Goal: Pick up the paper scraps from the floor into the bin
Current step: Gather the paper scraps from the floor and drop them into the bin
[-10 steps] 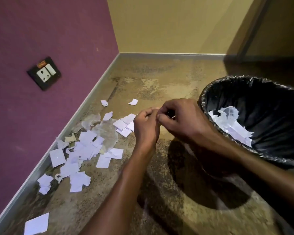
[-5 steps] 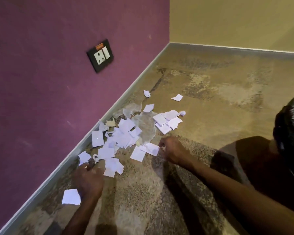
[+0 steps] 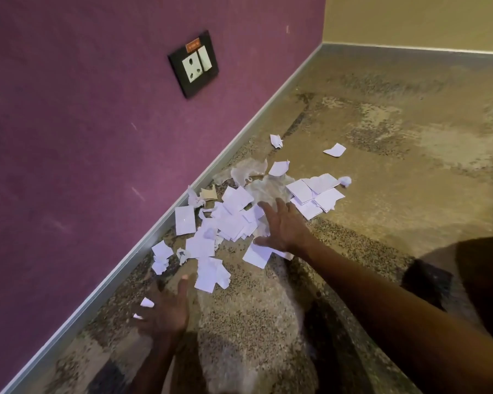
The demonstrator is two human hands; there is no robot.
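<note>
Reaching down toward the floor (image 3: 268,322), both hands are spread and hold nothing that shows. Nearest, at about 7 o'clock, the left hand (image 3: 165,311) hovers with fingers splayed over a small scrap (image 3: 147,302) by the skirting (image 3: 103,282); whether it touches that scrap I cannot tell. Farther in, near the centre, the right hand (image 3: 282,226) lies flat and open on the edge of the pile (image 3: 228,220), fingers fanned over white pieces and a crumpled clear wrapper (image 3: 265,184).

Judging by this, the job is far from finished: dozens of scraps lie loose along the wall, with a stack (image 3: 315,194) at 1 o'clock of the pile, a small ball (image 3: 345,180) beside it, and two strays (image 3: 335,150) beyond. The bin (image 3: 427,282) shows only as a dark edge at 4 o'clock, well apart from the pile; its contents are out of sight.

On the purple wall at 11 o'clock sits a socket plate (image 3: 193,64) with an orange tag (image 3: 192,45); its writing is too small to read. No other lettering is visible.
</note>
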